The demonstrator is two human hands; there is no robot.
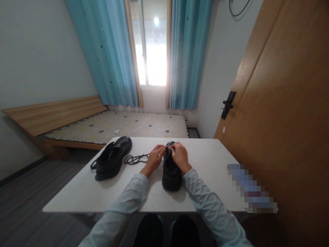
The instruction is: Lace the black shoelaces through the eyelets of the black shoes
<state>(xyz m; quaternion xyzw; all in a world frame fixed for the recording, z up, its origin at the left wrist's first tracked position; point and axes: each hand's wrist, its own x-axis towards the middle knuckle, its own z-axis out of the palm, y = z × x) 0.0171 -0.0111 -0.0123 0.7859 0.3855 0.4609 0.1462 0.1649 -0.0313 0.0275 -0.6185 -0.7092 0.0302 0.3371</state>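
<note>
One wooden bed point(151, 124) stands beyond the work position; one door point(280, 113) stands at the person's right. Between bed and person is a white table point(213, 187), the work surface. Two black shoes rest on it. The outlying shoe point(109, 164), on the person's left, lies at a slant, apart from both hands. The worked shoe point(171, 180) stands sole down, directly before the person. Its long axis runs away from the body: heel nearest, toe toward the far edge.

Governing relation: both hands meet at the front of the upper, ahead of the foot opening. The left hand point(155, 156) approaches from the left flank, the right hand point(180, 157) from the right. From where I stand, neither is clearly nearer. Fingers of both bend inward at the upper; I cannot tell whether they pinch anything.

One black lace point(136, 159) lies looped between the shoes, its near end reaching the left hand.
</note>
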